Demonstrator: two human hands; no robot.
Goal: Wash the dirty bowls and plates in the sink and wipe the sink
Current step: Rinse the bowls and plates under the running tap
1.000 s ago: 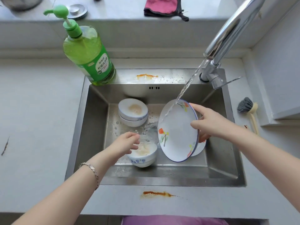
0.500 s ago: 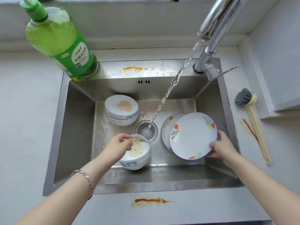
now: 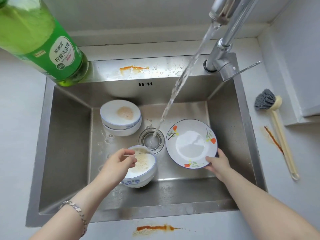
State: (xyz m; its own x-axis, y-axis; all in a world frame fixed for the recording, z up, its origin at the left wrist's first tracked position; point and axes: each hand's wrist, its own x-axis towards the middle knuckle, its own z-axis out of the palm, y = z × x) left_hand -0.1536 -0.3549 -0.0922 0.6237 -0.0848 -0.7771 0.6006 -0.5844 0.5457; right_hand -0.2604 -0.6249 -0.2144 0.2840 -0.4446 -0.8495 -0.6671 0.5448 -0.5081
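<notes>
— Two hands: what do they hold?
— The left hand (image 3: 119, 163) pinches the dirty bowl (image 3: 145, 168) at its left rim, bowl under its fingers in the sink (image 3: 69, 135). The right hand (image 3: 217, 161) grips the flowered plate (image 3: 190, 144) by its near edge; plate lies beyond it, beside the drain (image 3: 152, 141).

plate (image 3: 190, 144): white, blue rim, orange flowers | bowls (image 3: 121, 116): white, blue pattern | bottle (image 3: 34, 40): green | brush (image 3: 265, 101): grey bristles

There is only one view, from a camera on the person's head. It looks steeply down and forward into the rectangular stainless steel sink (image 3: 69, 153) from close above
</notes>
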